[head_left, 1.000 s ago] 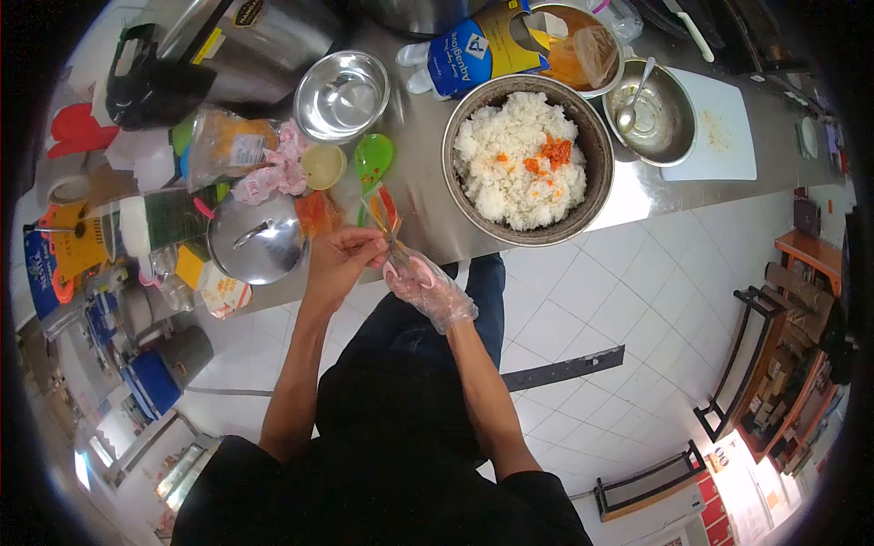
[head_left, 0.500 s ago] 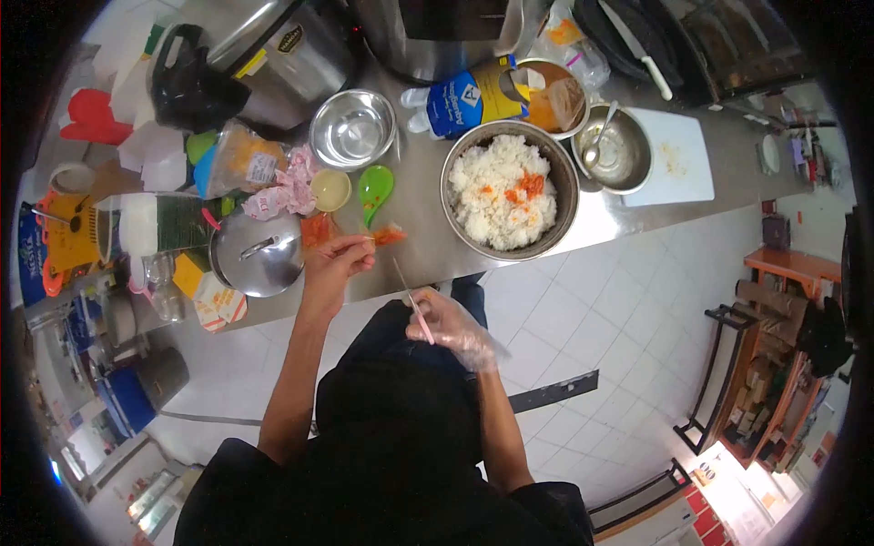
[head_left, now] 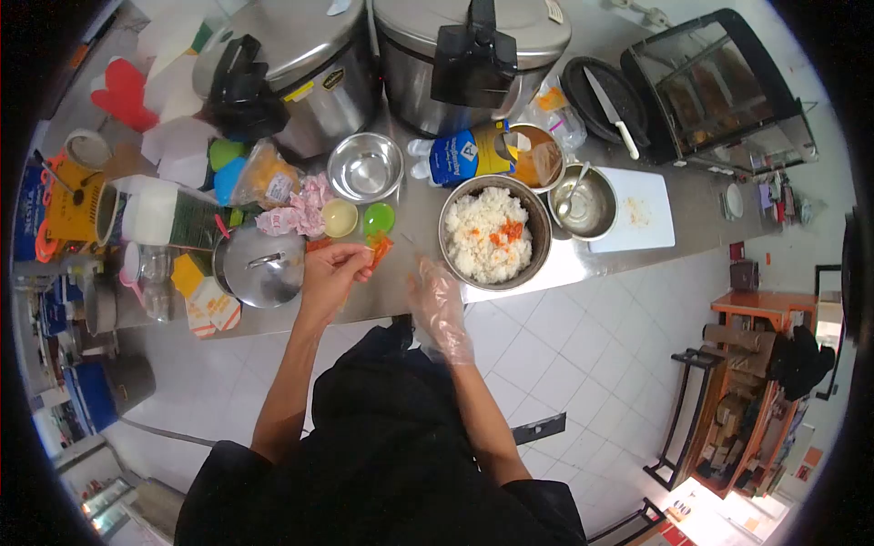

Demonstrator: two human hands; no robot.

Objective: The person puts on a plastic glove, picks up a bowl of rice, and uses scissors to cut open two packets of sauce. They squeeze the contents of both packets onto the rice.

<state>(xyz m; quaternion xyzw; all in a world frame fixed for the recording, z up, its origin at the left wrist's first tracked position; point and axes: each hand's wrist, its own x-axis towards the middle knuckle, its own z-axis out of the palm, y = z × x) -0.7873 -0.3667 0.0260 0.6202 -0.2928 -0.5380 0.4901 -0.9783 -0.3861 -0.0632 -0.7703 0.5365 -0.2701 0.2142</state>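
My bare left hand (head_left: 332, 278) pinches a small orange-red packet (head_left: 381, 247) above the counter, close to the pot lid. My right hand (head_left: 440, 309), in a clear plastic glove, is palm down at the counter's front edge. The thin blade of a small knife (head_left: 407, 239) pokes out ahead of its fingers; the pink handle is hidden under the hand. Right of that hand stands a pot (head_left: 543, 259) of white rice (head_left: 482, 227) with orange-red bits on top. A green spoon (head_left: 379, 217) lies beyond my left hand, beside a small pale-yellow cup (head_left: 340, 218).
A metal lid (head_left: 262, 278) and crumpled pink paper (head_left: 305, 207) lie left. A steel bowl (head_left: 365, 168), a blue-yellow bag (head_left: 464, 156) and large cookers (head_left: 473, 55) stand behind. A bowl with a spoon (head_left: 587, 207), a white board (head_left: 646, 209) and a white-handled knife (head_left: 612, 114) are right.
My right hand has moved forward with the knife, from near my body to the counter edge. My left hand keeps the packet, now tilted upward. The view has shifted, showing more of the cookers.
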